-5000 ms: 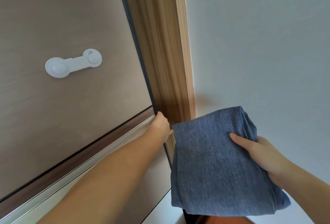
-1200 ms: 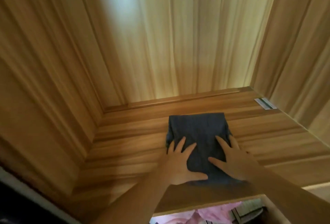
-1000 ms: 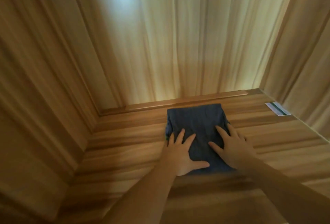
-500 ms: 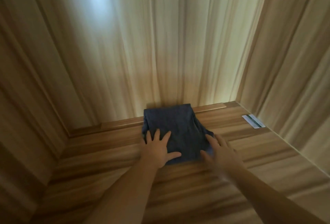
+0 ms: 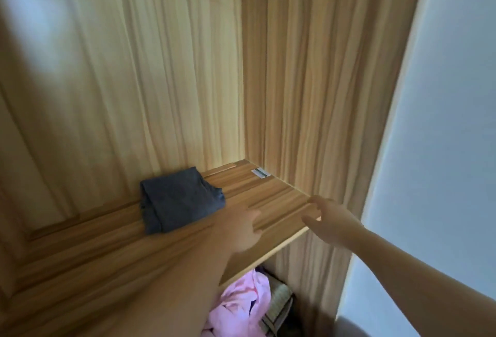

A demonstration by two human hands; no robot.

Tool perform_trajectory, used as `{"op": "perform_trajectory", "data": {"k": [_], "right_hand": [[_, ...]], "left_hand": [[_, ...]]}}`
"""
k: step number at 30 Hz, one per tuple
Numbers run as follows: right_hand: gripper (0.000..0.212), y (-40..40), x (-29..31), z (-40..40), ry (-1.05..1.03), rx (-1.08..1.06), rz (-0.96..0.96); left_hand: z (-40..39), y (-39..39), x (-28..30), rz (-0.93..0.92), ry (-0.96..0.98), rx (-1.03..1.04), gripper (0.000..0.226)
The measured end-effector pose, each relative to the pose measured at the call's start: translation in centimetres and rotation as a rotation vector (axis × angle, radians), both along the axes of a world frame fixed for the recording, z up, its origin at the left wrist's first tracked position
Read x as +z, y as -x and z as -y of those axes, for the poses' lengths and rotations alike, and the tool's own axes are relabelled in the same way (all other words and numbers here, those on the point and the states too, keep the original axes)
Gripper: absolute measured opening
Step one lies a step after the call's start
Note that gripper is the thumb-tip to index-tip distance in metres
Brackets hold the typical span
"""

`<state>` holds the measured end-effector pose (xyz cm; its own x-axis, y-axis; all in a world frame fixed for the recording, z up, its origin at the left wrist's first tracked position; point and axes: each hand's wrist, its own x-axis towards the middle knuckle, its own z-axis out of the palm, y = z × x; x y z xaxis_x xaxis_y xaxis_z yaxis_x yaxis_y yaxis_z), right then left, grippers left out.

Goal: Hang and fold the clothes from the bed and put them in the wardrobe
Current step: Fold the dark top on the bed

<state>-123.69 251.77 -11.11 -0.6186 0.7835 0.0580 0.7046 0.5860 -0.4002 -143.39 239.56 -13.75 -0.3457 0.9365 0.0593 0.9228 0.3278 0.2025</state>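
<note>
Folded dark garment (image 5: 179, 200) is lying on wardrobe shelf (image 5: 279, 197); left hand (image 5: 237, 230) and right hand (image 5: 331, 222) are hovering empty, fingers loosely spread; pink clothes (image 5: 241, 307) below are looking unsorted.

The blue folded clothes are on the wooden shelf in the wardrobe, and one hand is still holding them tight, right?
Not quite. The blue folded clothes do lie on the wooden shelf, but no hand holds them. The head view shows the left hand and the right hand both off the cloth, fingers loose, near the shelf's front edge.
</note>
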Motion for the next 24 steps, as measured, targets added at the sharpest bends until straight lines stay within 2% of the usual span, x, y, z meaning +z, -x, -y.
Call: {"op": "perform_trajectory", "data": {"k": [5, 8, 11, 17, 21, 24], "right_hand": [[0.052, -10.8, 2.8, 4.0, -0.033, -0.156, -0.004], [0.054, -17.6, 3.9, 7.2, -0.076, -0.310, -0.008], [0.051, -23.9, 3.6, 12.0, -0.100, -0.486, -0.024], [0.048, -32.9, -1.3, 26.1, -0.064, -0.904, -0.045], [0.050, -36.2, -4.3, 37.9, 0.018, -1.136, -0.038], [0.050, -38.4, -5.5, 47.1, 0.040, -1.273, -0.034]], "left_hand": [[0.6, -8.1, 2.2, 0.058, -0.042, -0.151, 0.060], [1.0, -13.1, 3.6, 0.053, -0.065, -0.289, 0.050], [1.3, -17.7, 3.7, 0.091, -0.098, -0.442, 0.050], [5.8, -28.4, 0.4, 0.118, -0.060, -0.782, 0.044], [12.7, -34.8, -2.8, 0.097, 0.053, -1.082, 0.050], [18.1, -39.4, -4.5, 0.078, 0.118, -1.223, 0.051]]}}
